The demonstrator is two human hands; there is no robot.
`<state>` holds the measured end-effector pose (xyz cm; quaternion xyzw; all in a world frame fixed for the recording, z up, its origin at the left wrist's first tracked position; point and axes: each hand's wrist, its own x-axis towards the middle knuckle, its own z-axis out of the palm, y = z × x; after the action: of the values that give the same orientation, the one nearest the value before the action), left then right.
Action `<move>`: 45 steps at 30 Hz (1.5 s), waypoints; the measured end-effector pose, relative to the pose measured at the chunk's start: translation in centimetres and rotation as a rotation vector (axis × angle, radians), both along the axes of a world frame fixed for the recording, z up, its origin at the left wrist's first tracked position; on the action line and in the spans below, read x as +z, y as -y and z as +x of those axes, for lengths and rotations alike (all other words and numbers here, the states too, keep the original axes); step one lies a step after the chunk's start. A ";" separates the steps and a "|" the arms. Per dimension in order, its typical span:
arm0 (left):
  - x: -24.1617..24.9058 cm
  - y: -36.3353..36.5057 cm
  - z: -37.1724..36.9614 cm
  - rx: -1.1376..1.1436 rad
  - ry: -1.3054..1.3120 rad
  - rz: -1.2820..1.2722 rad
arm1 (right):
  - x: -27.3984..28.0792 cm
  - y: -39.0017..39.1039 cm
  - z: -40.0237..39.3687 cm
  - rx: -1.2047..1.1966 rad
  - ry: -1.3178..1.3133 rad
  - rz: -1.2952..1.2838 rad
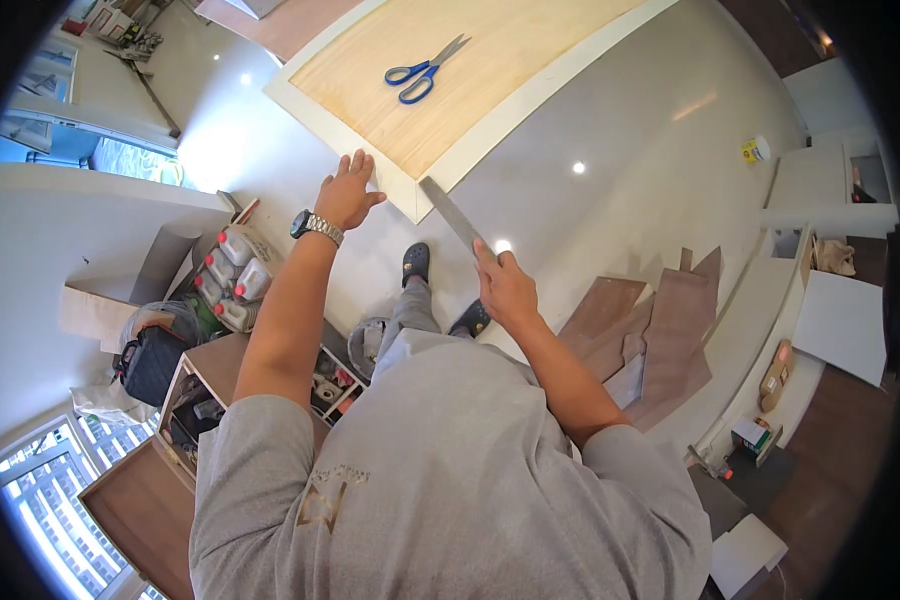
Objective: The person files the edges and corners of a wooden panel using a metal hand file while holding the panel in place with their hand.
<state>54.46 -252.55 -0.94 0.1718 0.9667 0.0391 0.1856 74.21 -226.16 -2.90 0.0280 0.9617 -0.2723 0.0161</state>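
Observation:
A wooden panel (390, 110) with a white border lies in front of me, one corner pointing toward my body. Blue-handled scissors (425, 72) rest on it, blades slightly apart. My left hand (348, 192), with a watch on the wrist, is spread at the panel's left edge near that corner, holding nothing. My right hand (505, 285) is closed around the lower end of a long flat grey file-like tool (450, 214). The tool's far end meets the panel's white border just right of the corner.
Brown sheet scraps (670, 320) lie on the floor at the right. White jugs with red caps (235, 265), a black bag (152, 362) and an open wooden cabinet (215, 365) stand at the left. A grey bucket (368, 343) is near my feet.

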 end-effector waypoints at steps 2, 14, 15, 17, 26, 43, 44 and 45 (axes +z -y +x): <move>0.0 -0.1 -0.2 -0.006 -0.001 -0.018 | -1.0 0.1 -1.9 -0.011 -0.039 0.008; 0.6 -0.2 0.0 -0.009 0.020 0.009 | -0.3 -0.9 -0.5 -0.047 0.050 -0.029; 0.5 -0.2 -0.2 -0.003 0.014 0.005 | -0.6 -1.0 -1.8 -0.037 0.009 -0.010; 0.6 -0.4 0.0 0.002 0.004 -0.002 | -1.3 -1.4 -6.8 -0.023 -0.071 0.029; 0.2 -0.4 0.1 0.025 -0.007 0.044 | -0.1 -3.0 -1.6 -0.055 0.031 0.009; 0.9 -0.7 0.0 0.007 0.011 0.041 | -0.9 -1.1 -3.3 -0.025 0.004 0.003; 0.9 -0.8 0.2 0.001 0.013 0.029 | -1.2 -1.0 -6.2 -0.035 -0.034 0.020; 0.9 -0.8 0.6 0.006 0.031 0.019 | -0.9 -0.9 -8.2 -0.054 -0.020 0.021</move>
<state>55.03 -251.76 -0.08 0.1702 0.9638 0.0514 0.1987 65.97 -225.23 -3.84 0.0516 0.9634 -0.2629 -0.0011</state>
